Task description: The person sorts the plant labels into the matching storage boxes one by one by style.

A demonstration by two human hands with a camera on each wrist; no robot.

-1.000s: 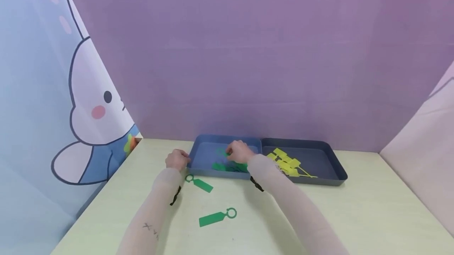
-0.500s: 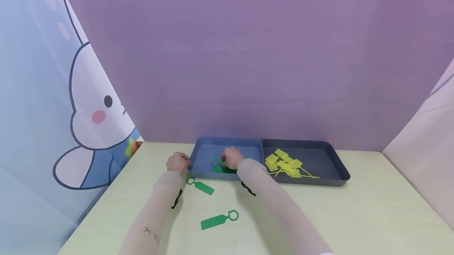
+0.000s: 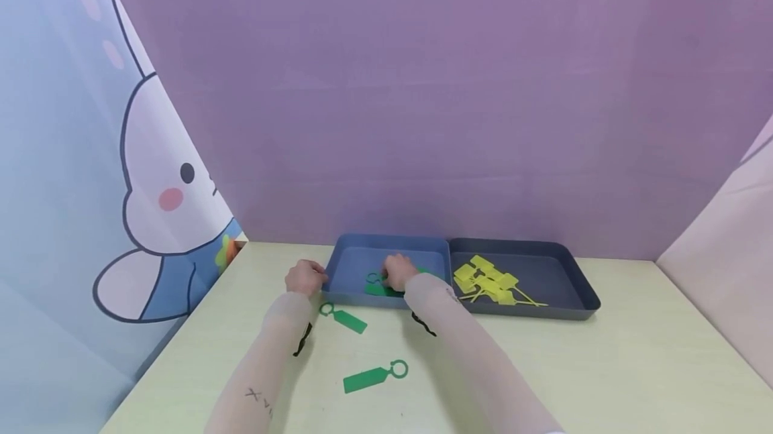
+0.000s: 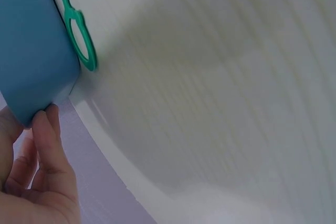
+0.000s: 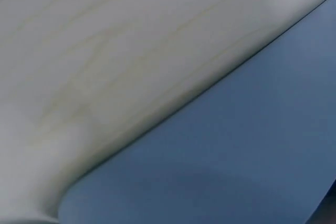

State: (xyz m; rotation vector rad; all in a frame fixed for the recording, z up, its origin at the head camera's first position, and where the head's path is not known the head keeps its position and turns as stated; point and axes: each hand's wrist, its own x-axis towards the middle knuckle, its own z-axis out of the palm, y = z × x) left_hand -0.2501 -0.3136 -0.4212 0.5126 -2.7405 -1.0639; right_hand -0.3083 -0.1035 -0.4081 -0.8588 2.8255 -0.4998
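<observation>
My left hand (image 3: 306,277) pinches the left rim of the blue tray (image 3: 356,249); in the left wrist view its thumb and fingers (image 4: 50,135) grip the tray's corner wall. Inside that tray, my right hand (image 3: 400,272) is lowered among flat green tags, with curled fingers on a green ring tag (image 3: 373,278). Its fingertips are mostly hidden behind the hand. In the right wrist view only the blue tray's outer wall (image 5: 220,145) and the tabletop show. Two more green ring tags, one close to the tray (image 3: 349,320) and one nearer me (image 3: 365,380), lie on the table.
A dark grey tray (image 3: 543,273) stands against the blue tray's right side, holding a pile of yellow tags (image 3: 486,281). Purple cloth (image 3: 423,119) hangs behind the pale wooden table (image 3: 634,353). A rabbit-print cloth (image 3: 163,152) hangs at the left.
My right hand has come down and slightly left inside the blue tray, and the green ring at its fingertips has lowered with it. My left hand stays at the rim.
</observation>
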